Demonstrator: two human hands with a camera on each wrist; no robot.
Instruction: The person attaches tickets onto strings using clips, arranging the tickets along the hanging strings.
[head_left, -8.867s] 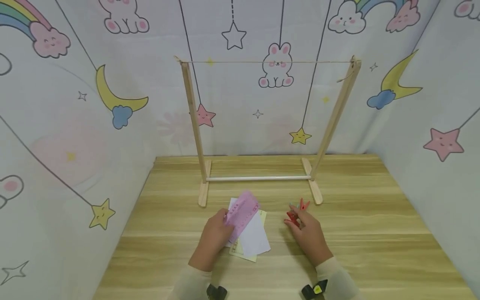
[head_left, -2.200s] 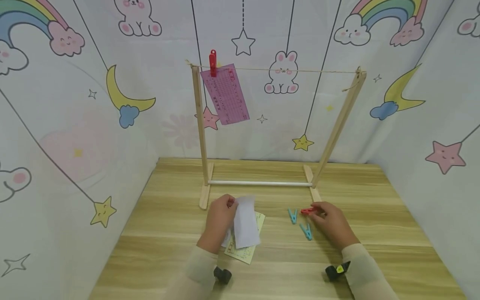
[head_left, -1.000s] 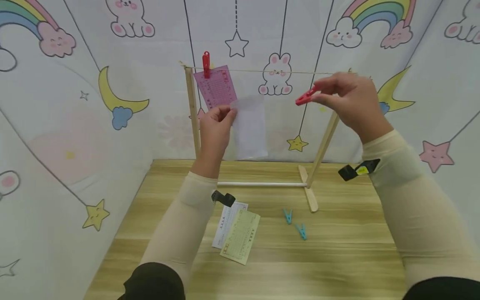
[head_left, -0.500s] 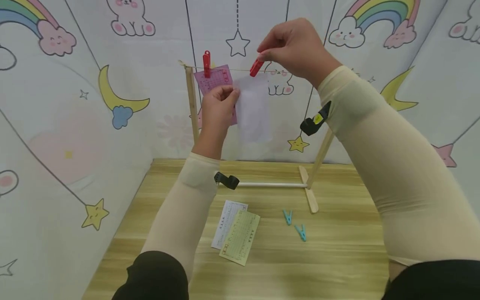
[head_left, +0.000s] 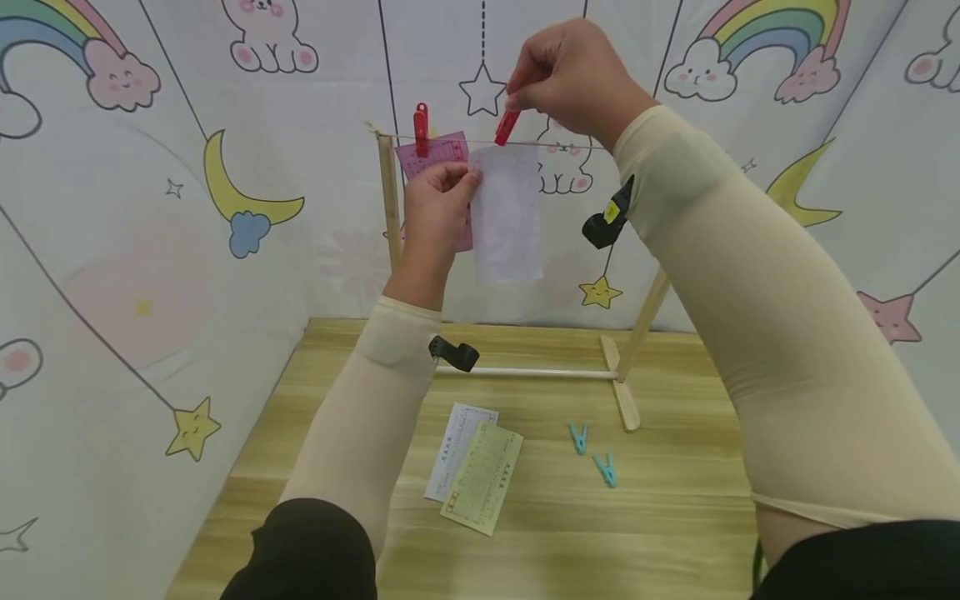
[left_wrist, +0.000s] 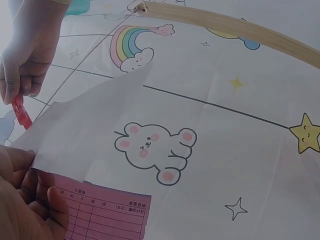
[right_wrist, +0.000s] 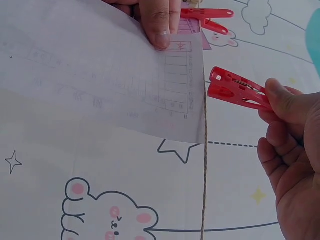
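My left hand (head_left: pixel 438 204) pinches a thin white paper slip (head_left: pixel 510 217) near its upper left corner. The slip hangs down with its top edge at the string (right_wrist: pixel 205 175); faint printing shows through it in the right wrist view. Above that edge, my right hand (head_left: pixel 576 73) pinches a red clothespin (right_wrist: pixel 237 90) by its handle end, the other end pointing at the string and the slip's edge. Just left, a pink printed slip (head_left: pixel 442 148) hangs from the string under another red clothespin (head_left: pixel 422 132), partly hidden by my left hand.
On the wooden table lie a yellow printed slip (head_left: pixel 483 479), overlapping a white one (head_left: pixel 452 442), and two blue clothespins (head_left: pixel 577 439) to their right. The string runs between the stand's left post (head_left: pixel 389 192) and right post (head_left: pixel 643 329), above a white crossbar (head_left: pixel 540 373).
Both hands have risen from the table, the left with the white slip, the right with a red clothespin. The pink slip has been hung. Lately the clothespin has shifted slightly up and left.
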